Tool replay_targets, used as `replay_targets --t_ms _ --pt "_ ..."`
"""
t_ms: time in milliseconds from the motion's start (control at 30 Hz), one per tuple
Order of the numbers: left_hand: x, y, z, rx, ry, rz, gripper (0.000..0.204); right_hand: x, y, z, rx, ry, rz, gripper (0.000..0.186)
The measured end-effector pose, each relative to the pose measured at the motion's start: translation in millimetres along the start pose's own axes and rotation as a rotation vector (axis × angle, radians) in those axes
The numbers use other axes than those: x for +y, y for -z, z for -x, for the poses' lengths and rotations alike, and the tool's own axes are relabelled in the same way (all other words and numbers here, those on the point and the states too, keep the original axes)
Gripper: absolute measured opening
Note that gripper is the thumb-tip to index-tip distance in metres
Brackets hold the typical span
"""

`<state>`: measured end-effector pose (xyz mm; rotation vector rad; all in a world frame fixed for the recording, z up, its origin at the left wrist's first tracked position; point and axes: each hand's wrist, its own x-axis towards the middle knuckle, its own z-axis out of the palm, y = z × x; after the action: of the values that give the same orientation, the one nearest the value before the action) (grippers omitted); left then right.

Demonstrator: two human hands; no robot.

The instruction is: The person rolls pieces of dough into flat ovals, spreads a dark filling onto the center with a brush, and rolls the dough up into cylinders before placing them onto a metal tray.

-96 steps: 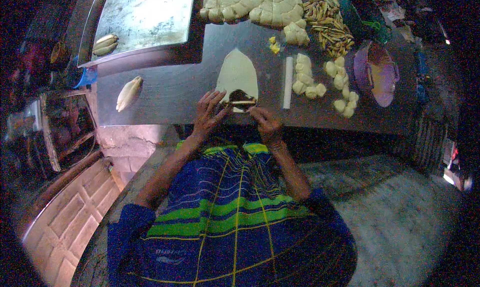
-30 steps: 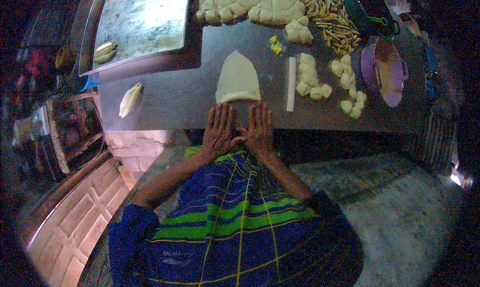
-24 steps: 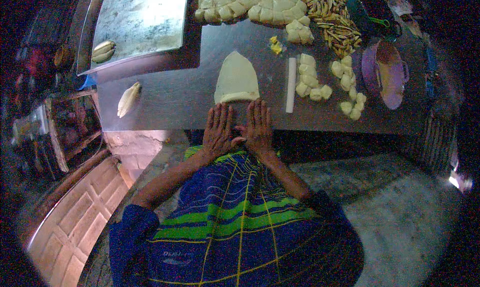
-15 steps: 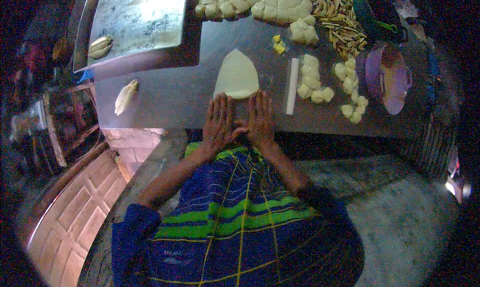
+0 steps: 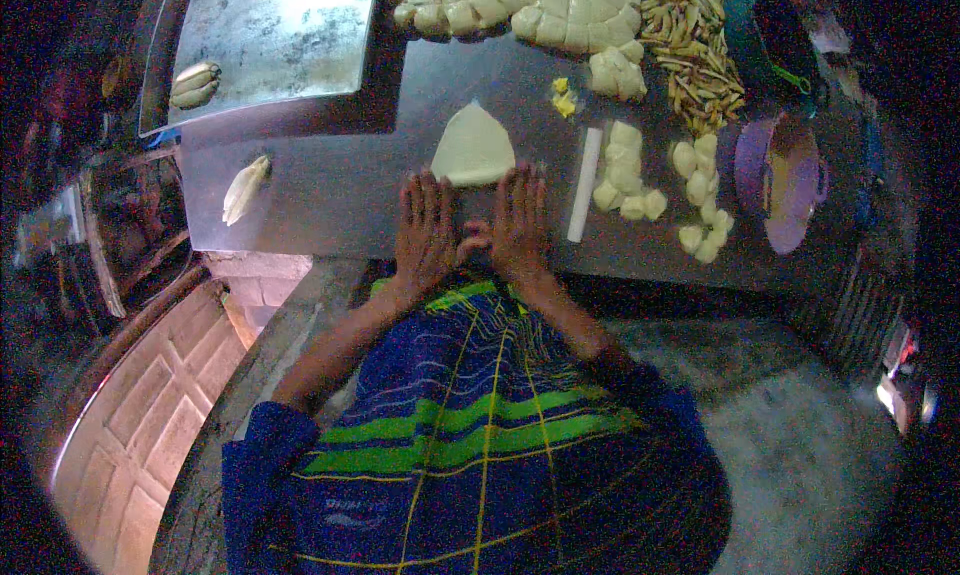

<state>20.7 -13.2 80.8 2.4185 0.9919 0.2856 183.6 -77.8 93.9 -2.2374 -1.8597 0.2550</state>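
A flat, pointed sheet of pale dough [image 5: 473,145] lies on the metal table in front of me, its tip facing away. Along its near side runs a thicker, folded-looking edge. My left hand [image 5: 426,230] is flat, fingers stretched forward, with fingertips at the left end of that edge. Mirroring it, my right hand [image 5: 518,227] has its straight fingers at the right end. The thumbs meet between the two hands. Right of the sheet lie a white rolling stick [image 5: 585,185] and a cluster of small dough pieces [image 5: 624,160].
A metal tray [image 5: 275,45] at the far left carries shaped dough rolls [image 5: 195,85]; another roll [image 5: 246,190] lies on the table [image 5: 330,195]. Cut dough slabs [image 5: 575,15], a yellow lump [image 5: 563,100], a pile of brownish strips [image 5: 695,50] and a purple container [image 5: 755,165] stand beyond or right.
The dough sheet looks shorter, its near edge turned farther forward. My fingers have moved slightly forward, the left hand a little outward. The whole view has shifted slightly.
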Motion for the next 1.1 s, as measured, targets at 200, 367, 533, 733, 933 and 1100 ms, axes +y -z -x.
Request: replay_targets --t_ms 200,367,533,733,933,1100 --pt "-0.5 7.3 -11.8 -0.058 -0.072 -0.152 0.103 7.4 -15.9 -0.3 -0.038 0.083 0.099 0.099" --pt "-1.8 3.1 -13.7 0.094 -0.133 -0.204 0.103 14.7 -10.7 -11.8 0.175 0.174 0.012 0.096" --pt "-7.2 4.6 -28.4 -0.085 -0.09 -0.187 0.102 9.7 8.0 -37.5 -0.246 -0.036 -0.168 0.094" --pt "-37.4 6.5 -93.3 0.111 -0.142 -0.152 0.102 35.8 6.7 -109.0 0.049 0.213 0.099 0.096" --pt "-58.2 19.1 -136.2 0.157 -0.142 -0.203 0.105 52.6 9.4 -162.0 -0.015 0.274 -0.039 0.095" --pt "-63.3 24.5 -144.4 0.167 -0.048 -0.036 0.103 68.3 28.7 -181.5 0.053 0.3 -0.281 0.093"
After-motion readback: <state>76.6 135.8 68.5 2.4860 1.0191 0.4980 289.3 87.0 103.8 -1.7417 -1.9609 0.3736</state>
